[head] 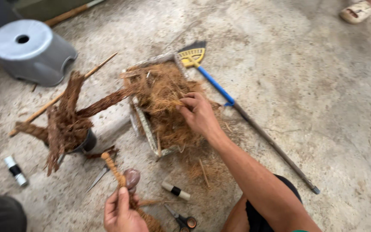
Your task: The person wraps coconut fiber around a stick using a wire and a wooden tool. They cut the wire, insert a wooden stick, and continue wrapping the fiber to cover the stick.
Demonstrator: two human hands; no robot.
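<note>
Right hand [199, 112] fingers pinch loose fibre [164, 92] from the tray [144, 124] at centre frame; left hand [119, 212], bottom, grips a fibre-wrapped stick [113, 167], apparently for winding.

Bare floor [323, 107] right of the broom [237, 107] lies open; scissors [183, 221], spools and fibre tray [144, 124] crowd the left.

Bottom edge chops off the left hand [119, 212] at the wrist, plus the lower end of the fibre-wrapped stick [116, 169] it grips. The scissors [183, 220] are half out of frame too. Fingertips of the right hand [198, 114] vanish into the brown fibre pile [164, 92], so what they pinch is anyone's guess.
</note>
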